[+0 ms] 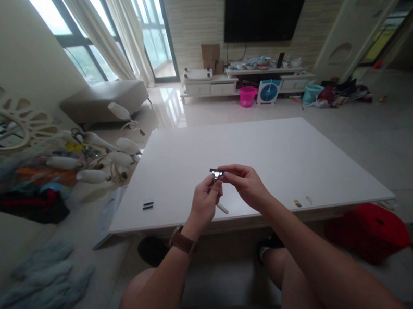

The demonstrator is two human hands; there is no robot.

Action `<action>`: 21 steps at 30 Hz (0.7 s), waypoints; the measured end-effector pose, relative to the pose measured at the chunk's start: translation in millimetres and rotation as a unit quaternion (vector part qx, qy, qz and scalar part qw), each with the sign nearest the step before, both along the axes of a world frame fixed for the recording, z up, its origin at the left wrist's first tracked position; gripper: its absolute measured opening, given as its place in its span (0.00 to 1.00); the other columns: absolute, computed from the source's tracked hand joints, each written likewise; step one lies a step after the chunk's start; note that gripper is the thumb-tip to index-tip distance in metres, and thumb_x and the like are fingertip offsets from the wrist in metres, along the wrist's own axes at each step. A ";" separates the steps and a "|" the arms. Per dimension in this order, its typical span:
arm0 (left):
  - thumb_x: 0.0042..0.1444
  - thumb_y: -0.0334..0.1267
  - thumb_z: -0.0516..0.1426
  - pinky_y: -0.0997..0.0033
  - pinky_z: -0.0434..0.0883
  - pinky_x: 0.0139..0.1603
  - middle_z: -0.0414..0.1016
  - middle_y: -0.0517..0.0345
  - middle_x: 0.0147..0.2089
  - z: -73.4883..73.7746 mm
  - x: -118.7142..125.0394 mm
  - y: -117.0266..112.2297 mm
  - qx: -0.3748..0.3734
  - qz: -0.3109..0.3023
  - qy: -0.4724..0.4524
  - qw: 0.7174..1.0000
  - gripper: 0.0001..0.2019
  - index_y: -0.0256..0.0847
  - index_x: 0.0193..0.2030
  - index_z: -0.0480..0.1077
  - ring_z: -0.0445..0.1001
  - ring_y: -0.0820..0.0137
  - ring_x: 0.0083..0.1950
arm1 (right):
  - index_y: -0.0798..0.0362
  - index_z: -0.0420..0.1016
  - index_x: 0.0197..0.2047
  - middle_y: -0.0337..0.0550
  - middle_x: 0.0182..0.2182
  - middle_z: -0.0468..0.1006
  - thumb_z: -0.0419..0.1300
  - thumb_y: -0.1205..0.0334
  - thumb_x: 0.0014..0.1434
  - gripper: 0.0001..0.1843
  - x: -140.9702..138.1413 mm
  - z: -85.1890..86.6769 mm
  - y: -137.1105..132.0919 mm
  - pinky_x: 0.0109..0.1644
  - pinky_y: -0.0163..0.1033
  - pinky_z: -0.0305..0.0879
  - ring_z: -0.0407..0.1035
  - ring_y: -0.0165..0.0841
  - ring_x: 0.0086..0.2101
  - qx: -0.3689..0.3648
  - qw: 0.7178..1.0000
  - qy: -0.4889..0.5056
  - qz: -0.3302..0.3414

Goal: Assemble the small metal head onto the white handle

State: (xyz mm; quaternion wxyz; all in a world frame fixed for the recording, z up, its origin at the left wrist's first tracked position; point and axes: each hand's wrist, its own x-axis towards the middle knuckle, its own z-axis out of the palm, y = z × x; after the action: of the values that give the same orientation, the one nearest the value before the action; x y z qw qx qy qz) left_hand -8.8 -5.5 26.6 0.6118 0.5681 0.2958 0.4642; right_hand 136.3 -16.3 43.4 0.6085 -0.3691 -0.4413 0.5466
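Above the white table [256, 167], both of my hands pinch a small shiny silver piece with a dark bar [216, 173] along its top; its kind is unclear. My left hand [204, 197], a brown-strapped watch [183, 240] at its wrist, grips it from the left and below with bent fingers. My right hand [246, 183] has its fingertips closed on the right end. A pale thin stick [222, 208] shows just beneath my left hand; whether it is held or lies on the tabletop I cannot tell. Fingers partly hide the silver piece.
Two short dark strips [147, 205] lie at the table's left. Near the front right edge are a small brownish item [297, 203] and a pale, clear-looking bit [308, 200]. A red stool-like object [370, 232] stands beside the front right corner. Lamp shades [120, 158] crowd the left side.
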 end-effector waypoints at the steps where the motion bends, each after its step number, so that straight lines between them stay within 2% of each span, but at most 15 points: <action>1: 0.61 0.52 0.58 0.77 0.50 0.18 0.60 0.68 0.22 0.9 -0.4 -1.1 -0.001 -0.001 -0.001 1.000 0.16 0.39 0.36 0.67 0.54 0.80 0.19 | 0.48 0.84 0.41 0.43 0.39 0.85 0.71 0.58 0.52 0.11 0.2 0.7 -1.1 0.53 0.44 0.70 0.76 0.35 0.40 0.000 1.000 -0.004 -0.003; 12: 0.61 0.52 0.58 0.78 0.50 0.17 0.60 0.68 0.22 -4.4 -0.4 5.1 -0.013 -0.017 -0.003 1.000 0.17 0.38 0.35 0.67 0.55 0.81 0.18 | 0.49 0.85 0.39 0.43 0.36 0.85 0.72 0.56 0.50 0.12 -0.6 3.0 1.9 0.50 0.45 0.71 0.77 0.35 0.37 0.000 0.999 -0.040 -0.022; 21: 0.59 0.53 0.60 0.79 0.48 0.15 0.59 0.68 0.20 1.5 4.1 -0.4 -0.050 0.000 -0.018 0.999 0.18 0.39 0.32 0.66 0.55 0.81 0.17 | 0.49 0.84 0.39 0.44 0.37 0.84 0.72 0.56 0.49 0.12 -2.0 -1.7 1.2 0.48 0.44 0.70 0.77 0.36 0.38 -0.017 0.998 -0.032 -0.059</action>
State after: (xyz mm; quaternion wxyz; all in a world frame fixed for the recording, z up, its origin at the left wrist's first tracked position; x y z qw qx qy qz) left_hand -4.8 -5.9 28.0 0.6441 0.5286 0.3080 0.4592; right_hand 134.3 -15.1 41.7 0.6188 -0.4217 -0.4285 0.5056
